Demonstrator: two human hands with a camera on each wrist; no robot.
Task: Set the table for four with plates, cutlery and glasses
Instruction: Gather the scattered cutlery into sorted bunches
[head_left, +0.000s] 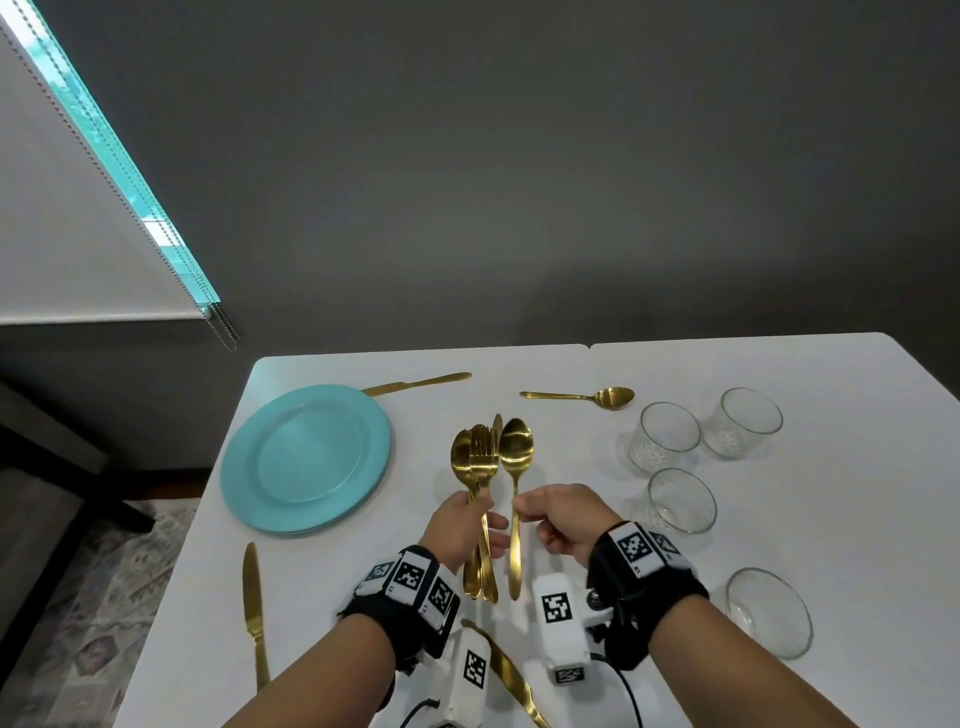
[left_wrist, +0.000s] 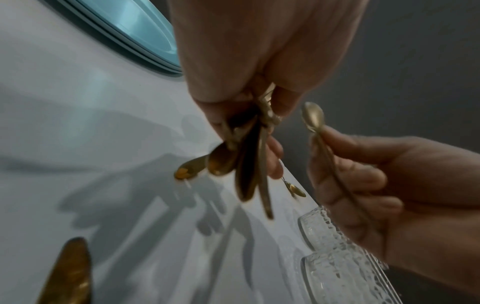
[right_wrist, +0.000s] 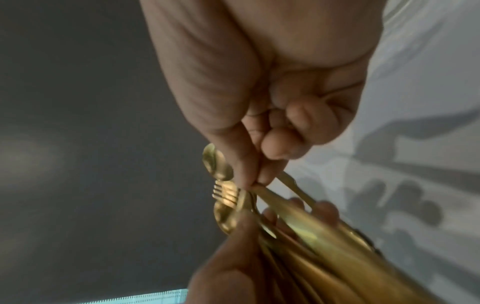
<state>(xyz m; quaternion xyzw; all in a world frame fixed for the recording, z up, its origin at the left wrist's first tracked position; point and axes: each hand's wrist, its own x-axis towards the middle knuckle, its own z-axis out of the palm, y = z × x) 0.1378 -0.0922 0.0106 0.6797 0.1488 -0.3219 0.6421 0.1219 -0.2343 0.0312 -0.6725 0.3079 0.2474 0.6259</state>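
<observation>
White surface (head_left: 779, 519) before us, right of the teal plates (head_left: 305, 457), our left hand (head_left: 460, 525) grips the cutlery bundle (head_left: 480, 467) while our right hand (head_left: 563, 517) pinches one spoon (head_left: 516, 452); we should draw it clear without snagging forks.

Dark grey wall (head_left: 519, 156); white roller blind (head_left: 62, 218) upper left, daylight strip beside; patterned rug (head_left: 104, 597) on floor
</observation>
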